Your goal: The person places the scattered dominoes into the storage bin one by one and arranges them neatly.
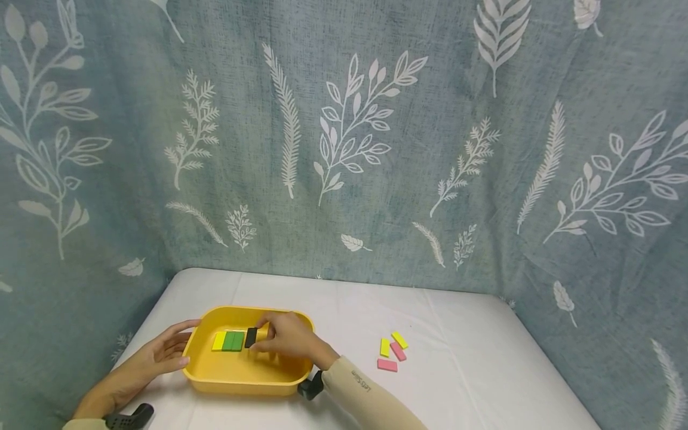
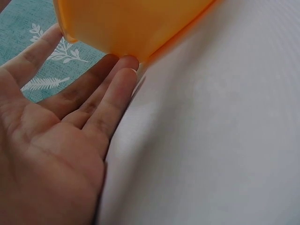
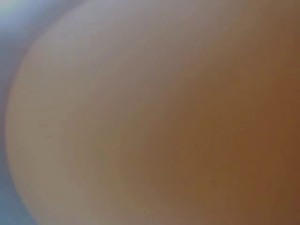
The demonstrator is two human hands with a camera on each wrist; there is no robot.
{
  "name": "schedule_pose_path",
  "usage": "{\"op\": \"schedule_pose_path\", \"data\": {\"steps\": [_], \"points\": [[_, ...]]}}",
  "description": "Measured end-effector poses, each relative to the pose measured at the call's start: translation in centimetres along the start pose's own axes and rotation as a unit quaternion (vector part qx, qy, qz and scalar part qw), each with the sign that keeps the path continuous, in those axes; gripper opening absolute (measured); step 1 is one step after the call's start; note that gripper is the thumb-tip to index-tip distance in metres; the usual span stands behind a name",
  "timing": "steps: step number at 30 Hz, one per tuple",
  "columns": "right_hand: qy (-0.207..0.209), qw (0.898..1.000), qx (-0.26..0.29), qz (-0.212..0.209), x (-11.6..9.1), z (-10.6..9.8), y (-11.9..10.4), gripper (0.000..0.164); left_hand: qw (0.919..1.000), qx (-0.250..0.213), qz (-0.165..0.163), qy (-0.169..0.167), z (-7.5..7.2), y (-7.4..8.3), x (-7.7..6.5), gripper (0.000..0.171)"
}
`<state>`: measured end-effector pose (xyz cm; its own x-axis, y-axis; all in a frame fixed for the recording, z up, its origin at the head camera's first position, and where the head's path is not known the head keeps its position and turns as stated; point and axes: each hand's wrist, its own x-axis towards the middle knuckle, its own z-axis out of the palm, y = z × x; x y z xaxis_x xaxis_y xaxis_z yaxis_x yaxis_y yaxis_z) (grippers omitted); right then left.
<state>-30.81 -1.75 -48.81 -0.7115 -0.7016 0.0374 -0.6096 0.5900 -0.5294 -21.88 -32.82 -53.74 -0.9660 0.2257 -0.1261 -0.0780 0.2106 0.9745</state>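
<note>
In the head view a yellow plastic tray (image 1: 244,386) stands on the table's left part. Inside it lie a yellow block (image 1: 218,341) and two green blocks (image 1: 233,341), side by side in a row. A black block (image 1: 251,337) is just right of them, with a small gap. My right hand (image 1: 290,337) reaches over the tray's right side and pinches the black block between thumb and forefinger. My left hand (image 1: 161,352) is at the tray's left wall, its extended fingertips touching the wall in the left wrist view. The right wrist view is a blur.
Right of the tray, two yellow blocks (image 1: 384,347) and two pink blocks (image 1: 387,365) lie loosely grouped on the white-covered table (image 1: 473,358). A blue-green curtain (image 1: 247,149) with white leaf patterns surrounds the table's back and sides.
</note>
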Motion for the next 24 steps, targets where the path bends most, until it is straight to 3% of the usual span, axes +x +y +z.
{"op": "schedule_pose_path", "data": {"steps": [8,16,24], "points": [[0.012,0.999,0.031,0.024,0.3,1.5,-0.4,0.044,1.0,-0.004,0.008,-0.003,-0.3,0.0,-0.1,0.075],[0.023,0.995,0.07,0.061,0.2,2.3,-0.7,0.044,0.9989,-0.014,0.031,-0.032,-0.6,-0.5,0.0,0.07],[0.036,0.995,0.032,0.084,0.4,2.7,-0.9,0.046,0.9992,-0.016,0.028,-0.025,-0.6,-0.5,0.0,0.072]]}}
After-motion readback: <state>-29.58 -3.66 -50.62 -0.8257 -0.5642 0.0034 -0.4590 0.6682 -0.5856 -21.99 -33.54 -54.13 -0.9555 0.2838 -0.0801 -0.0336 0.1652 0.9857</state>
